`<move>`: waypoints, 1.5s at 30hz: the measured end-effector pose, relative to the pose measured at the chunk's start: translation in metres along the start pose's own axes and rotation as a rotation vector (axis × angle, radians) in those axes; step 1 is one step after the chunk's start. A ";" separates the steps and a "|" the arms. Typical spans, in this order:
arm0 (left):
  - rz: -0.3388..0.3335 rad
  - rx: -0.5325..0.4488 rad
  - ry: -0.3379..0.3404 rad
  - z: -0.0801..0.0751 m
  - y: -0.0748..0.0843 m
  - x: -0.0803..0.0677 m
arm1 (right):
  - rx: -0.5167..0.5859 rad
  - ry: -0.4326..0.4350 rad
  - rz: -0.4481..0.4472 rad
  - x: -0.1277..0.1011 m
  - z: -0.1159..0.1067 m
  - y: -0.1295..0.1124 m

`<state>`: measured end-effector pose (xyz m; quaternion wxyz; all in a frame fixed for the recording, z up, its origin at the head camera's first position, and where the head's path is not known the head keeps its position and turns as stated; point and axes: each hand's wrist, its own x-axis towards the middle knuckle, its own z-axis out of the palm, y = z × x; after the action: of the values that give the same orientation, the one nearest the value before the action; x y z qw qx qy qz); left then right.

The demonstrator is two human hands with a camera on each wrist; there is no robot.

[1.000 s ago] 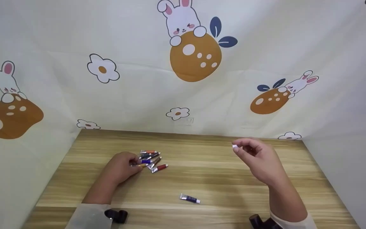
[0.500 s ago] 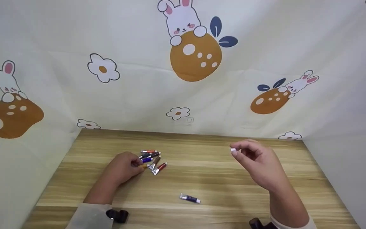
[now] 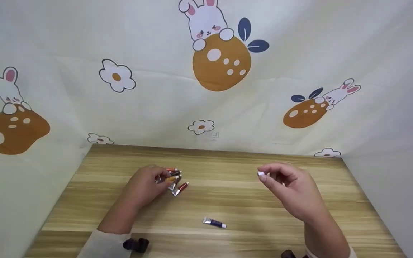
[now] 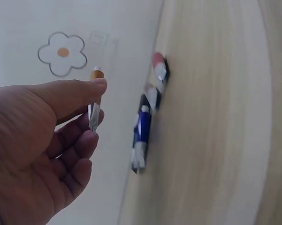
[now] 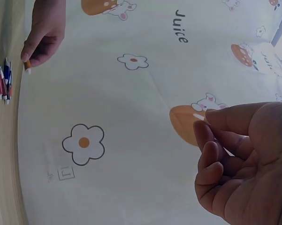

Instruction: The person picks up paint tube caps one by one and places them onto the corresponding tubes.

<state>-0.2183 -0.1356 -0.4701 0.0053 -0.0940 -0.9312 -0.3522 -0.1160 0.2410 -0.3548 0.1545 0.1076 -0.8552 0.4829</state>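
Observation:
My left hand (image 3: 147, 184) pinches an ochre paint tube (image 4: 97, 74) between thumb and fingers, raised off the table in the left wrist view. Its white cap points up there and its silver crimped end sticks out below the thumb. Close by lie several small paint tubes, among them a red tube (image 3: 183, 186) and a blue tube (image 4: 143, 126). My right hand (image 3: 292, 186) is held above the table at the right, pinching a small white piece (image 3: 261, 173) at its fingertips; most of it is hidden, so its kind is unclear. A dark blue paint tube (image 3: 214, 222) lies apart, nearer the front.
The wood-grain table (image 3: 235, 186) is walled by a pale cloth (image 3: 149, 100) printed with rabbits, fruit and flowers. Dark camera mounts (image 3: 136, 245) sit at both wrists.
My left hand has lifted the ochre tube from the pile and shifted slightly right. The red tube has turned a little. My right hand has lowered slightly and moved left with the white piece.

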 end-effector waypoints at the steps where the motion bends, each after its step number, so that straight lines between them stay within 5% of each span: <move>1: 0.005 -0.014 0.007 0.000 0.004 -0.001 | 0.005 0.002 -0.004 -0.001 0.000 -0.001; 18: 0.075 -0.044 0.107 -0.008 0.048 -0.018 | 0.048 0.051 -0.230 -0.016 0.000 -0.012; 26: 0.160 -0.039 0.159 -0.010 0.065 -0.027 | 0.079 0.051 -0.368 -0.020 0.002 -0.013; 45: 0.421 0.069 0.280 -0.010 0.106 -0.067 | 0.037 -0.012 -0.379 -0.028 0.006 -0.018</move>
<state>-0.1338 -0.0761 -0.3979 0.2107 -0.2357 -0.8927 -0.3210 -0.0851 0.2278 -0.3539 0.2356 0.2726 -0.8114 0.4602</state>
